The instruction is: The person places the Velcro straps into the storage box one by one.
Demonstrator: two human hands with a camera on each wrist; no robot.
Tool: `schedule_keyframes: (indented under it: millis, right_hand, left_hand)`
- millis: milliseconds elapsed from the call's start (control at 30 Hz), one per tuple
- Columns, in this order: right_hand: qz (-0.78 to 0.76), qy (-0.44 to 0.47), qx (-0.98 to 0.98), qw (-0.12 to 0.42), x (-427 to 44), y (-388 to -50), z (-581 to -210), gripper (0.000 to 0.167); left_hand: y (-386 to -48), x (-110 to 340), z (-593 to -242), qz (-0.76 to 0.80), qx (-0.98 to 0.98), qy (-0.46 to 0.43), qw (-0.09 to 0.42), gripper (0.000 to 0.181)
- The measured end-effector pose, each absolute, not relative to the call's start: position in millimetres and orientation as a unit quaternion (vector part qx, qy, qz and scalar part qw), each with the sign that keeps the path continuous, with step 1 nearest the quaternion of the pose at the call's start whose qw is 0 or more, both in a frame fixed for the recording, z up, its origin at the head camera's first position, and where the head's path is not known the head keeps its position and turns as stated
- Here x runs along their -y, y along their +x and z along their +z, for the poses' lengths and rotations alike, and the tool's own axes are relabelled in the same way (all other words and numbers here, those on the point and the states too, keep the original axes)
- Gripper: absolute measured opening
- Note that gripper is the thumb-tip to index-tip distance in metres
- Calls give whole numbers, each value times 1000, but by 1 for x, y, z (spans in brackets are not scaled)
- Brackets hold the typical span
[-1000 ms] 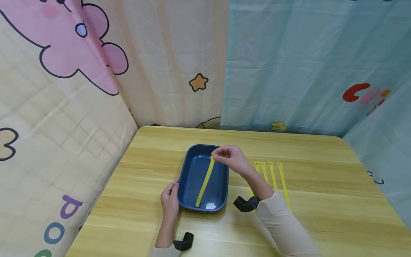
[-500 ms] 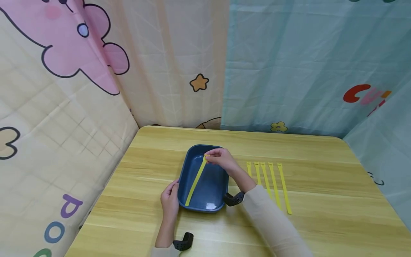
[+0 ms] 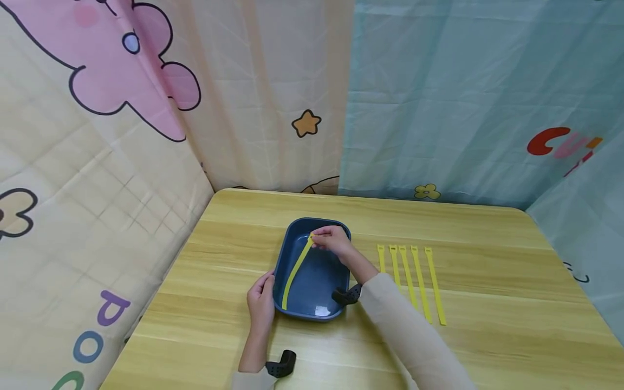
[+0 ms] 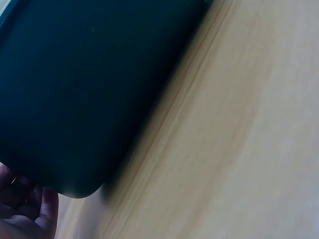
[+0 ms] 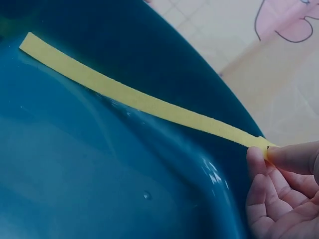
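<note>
My right hand [image 3: 333,241] pinches the slotted head of a yellow cable strap [image 3: 294,271] between thumb and fingertips. The strap slants down inside a deep blue tray [image 3: 317,281], along its left side, its free end near the front left corner. In the right wrist view the strap [image 5: 139,102] bows slightly, and whether it touches the tray's bottom is hard to tell. My left hand [image 3: 260,300] holds the tray's left side, thumb at the rim. The left wrist view has the tray's dark outer wall [image 4: 79,99] with curled fingers by its corner.
Several more yellow straps [image 3: 435,287] lie side by side on the wooden table [image 3: 507,281], right of the tray, partly behind my right sleeve [image 3: 409,325]. Printed curtains [image 3: 263,97] hang behind and beside the table.
My right hand has moved left with the strap, from over the tray's middle toward its left side. More of the straps on the table show now. My left hand stays at the tray.
</note>
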State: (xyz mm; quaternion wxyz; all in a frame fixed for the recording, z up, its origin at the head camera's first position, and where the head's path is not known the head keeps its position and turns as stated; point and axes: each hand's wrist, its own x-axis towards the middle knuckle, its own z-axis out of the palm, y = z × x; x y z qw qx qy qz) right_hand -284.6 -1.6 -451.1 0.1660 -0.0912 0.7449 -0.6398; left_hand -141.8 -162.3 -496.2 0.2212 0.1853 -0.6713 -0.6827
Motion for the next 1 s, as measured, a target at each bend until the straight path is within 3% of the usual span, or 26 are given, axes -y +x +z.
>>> schedule_keyframes:
  millis: [1000]
  right_hand:
    - [-648, -29, -735, 198, 15, -294, -468, 18]
  left_hand:
    - [-143, 161, -497, -675, 678, 186, 223, 23]
